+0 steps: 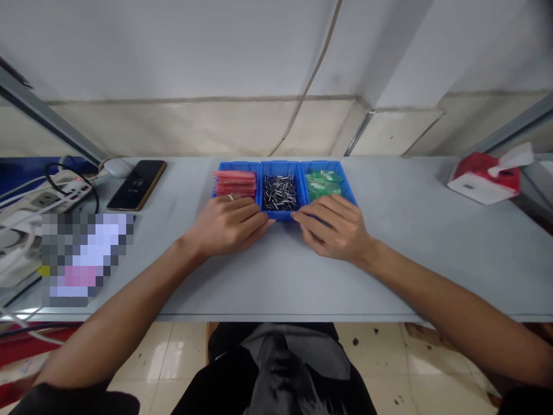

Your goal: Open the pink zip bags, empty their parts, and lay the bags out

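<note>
Pale grey workbench [401, 259], smartphone [137, 184] and power strip [56, 196] at far left, red tissue box [486, 178] at far right. At centre, blue three-compartment tray [280, 215]: stacked red strips [235, 183] in the left compartment, metal pins [280, 193] in the middle, green plastic pieces [322, 183] on the right. Left hand [227, 227] and right hand [332, 227] resting at the tray's front edge, fingers [254, 222] open and flat, gripping nothing, just short of the metal pins.
</note>
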Demonstrator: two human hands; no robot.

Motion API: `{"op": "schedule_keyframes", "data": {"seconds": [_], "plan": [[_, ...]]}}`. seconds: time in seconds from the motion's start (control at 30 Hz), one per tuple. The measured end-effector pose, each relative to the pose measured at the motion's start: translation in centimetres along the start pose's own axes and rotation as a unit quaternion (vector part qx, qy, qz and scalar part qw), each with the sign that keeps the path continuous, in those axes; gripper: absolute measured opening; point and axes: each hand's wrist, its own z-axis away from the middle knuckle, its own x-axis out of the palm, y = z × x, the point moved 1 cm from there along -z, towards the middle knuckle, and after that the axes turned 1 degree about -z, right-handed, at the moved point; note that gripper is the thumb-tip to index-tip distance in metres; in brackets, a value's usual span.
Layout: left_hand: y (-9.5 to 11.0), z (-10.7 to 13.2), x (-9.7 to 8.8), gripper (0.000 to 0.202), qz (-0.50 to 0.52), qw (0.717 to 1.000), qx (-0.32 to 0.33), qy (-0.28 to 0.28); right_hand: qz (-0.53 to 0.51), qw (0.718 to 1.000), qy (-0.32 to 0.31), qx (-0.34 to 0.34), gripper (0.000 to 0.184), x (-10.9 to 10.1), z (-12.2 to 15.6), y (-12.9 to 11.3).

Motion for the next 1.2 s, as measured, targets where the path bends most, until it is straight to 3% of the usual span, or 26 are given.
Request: {"op": "schedule_keyframes", "data": {"seconds": [1.2], "plan": [[0.19,0.0,0.05,0.023,0.008,1.0,0.007,-0.001,-0.026,1.0,-0.001,0.015,0.014,0.58,0.46,-0.53]]}}
